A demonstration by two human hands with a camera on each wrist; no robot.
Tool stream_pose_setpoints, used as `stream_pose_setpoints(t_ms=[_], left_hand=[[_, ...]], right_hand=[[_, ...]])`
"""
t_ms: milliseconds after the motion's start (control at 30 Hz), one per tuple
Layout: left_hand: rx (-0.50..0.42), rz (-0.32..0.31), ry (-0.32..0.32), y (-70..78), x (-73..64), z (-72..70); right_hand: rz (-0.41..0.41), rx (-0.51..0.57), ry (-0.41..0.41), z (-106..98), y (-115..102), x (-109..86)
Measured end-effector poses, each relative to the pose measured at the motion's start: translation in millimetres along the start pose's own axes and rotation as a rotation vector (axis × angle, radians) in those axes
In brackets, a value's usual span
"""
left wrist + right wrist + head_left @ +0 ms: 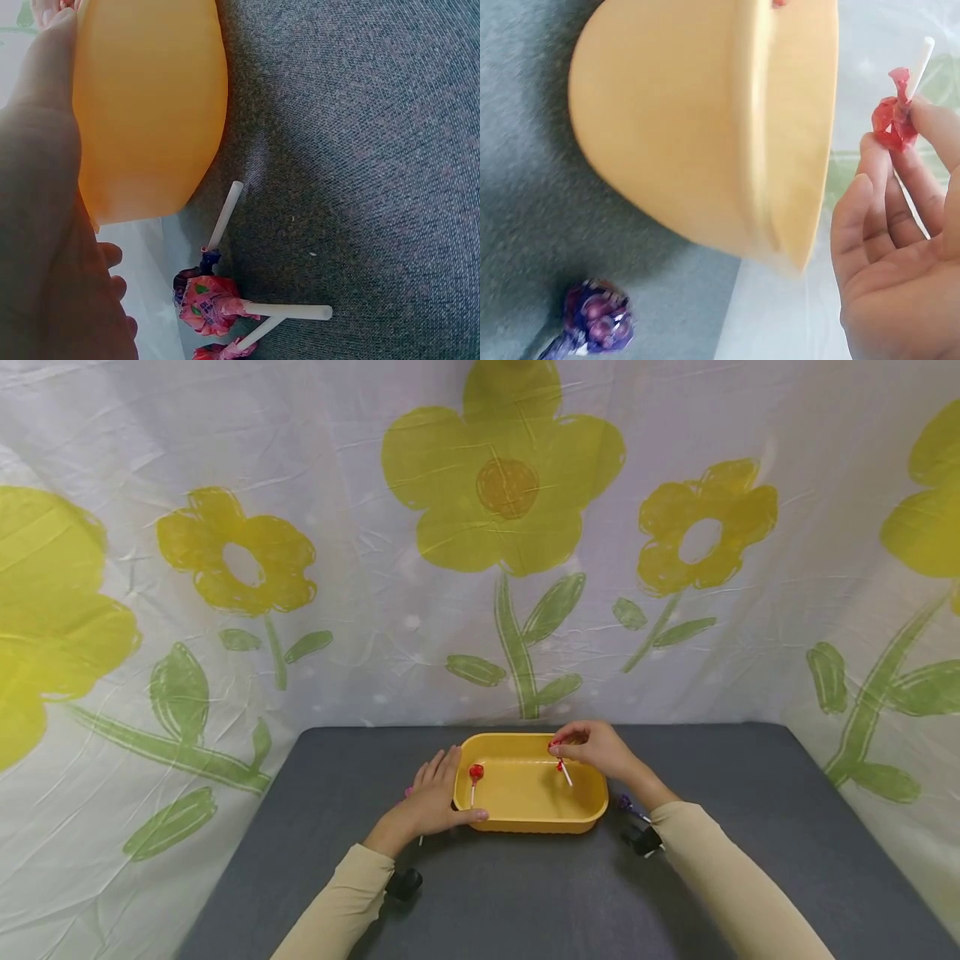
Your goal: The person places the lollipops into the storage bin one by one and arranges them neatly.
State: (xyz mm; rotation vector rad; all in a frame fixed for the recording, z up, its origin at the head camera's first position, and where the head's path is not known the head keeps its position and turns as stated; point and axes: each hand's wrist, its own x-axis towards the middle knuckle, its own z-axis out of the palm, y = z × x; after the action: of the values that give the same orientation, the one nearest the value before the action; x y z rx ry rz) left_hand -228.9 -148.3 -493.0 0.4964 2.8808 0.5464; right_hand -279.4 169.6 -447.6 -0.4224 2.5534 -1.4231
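A pale cloth (352, 652) printed with yellow flowers hangs at the far side, behind a dark grey surface (525, 897). On the surface sits a yellow basin (536, 795), oblong with rounded ends; it looks like thin moulded plastic, light and fairly stiff, apt to slide if nudged, so the rim seems the natural place to steady it.

The left hand (429, 803) rests against the basin's left end, fingers extended along the outside and thumb over the near rim, bracing rather than clenching. The right hand (603, 753) pinches a red-wrapped lollipop (892, 124) by its candy end, above the basin's far right part, with the stick angled away from the fingers.

Another red lollipop (476, 772) lies inside, at the left end, stick toward the near side. Outside, a pink-wrapped lollipop (206, 304) lies among others just left of the basin, and a purple-wrapped lollipop (598, 319) lies to its right. Each looks light, with a hard head that might chip and slick, crinkly wrapping; the stick or the wrapper's twisted neck should offer surer hold.
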Motion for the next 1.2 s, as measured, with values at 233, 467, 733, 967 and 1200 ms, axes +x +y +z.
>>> stream_pose_setpoints(t_ms=[233,467,733,967,1200], left_hand=[[-0.003,0.002,-0.007,0.7,-0.7,-2.5],[0.006,0.014,0.0,-0.4,1.4,-1.3],[0.0,0.003,-0.008,-2.3,2.1,1.0],[-0.009,-0.007,-0.014,-3.2,2.6,3.9],[-0.021,0.001,-0.014,-3.4,1.6,3.8]], right_hand=[[0.007,0.007,-0.03,5,-6,11.2],[-0.014,-0.016,-0.045,8,-17,20.3],[-0.004,0.011,-0.035,13,-25,30.6],[0.025,0.074,-0.009,20,-20,41.3],[0.006,0.146,0.009,29,-18,48.4]])
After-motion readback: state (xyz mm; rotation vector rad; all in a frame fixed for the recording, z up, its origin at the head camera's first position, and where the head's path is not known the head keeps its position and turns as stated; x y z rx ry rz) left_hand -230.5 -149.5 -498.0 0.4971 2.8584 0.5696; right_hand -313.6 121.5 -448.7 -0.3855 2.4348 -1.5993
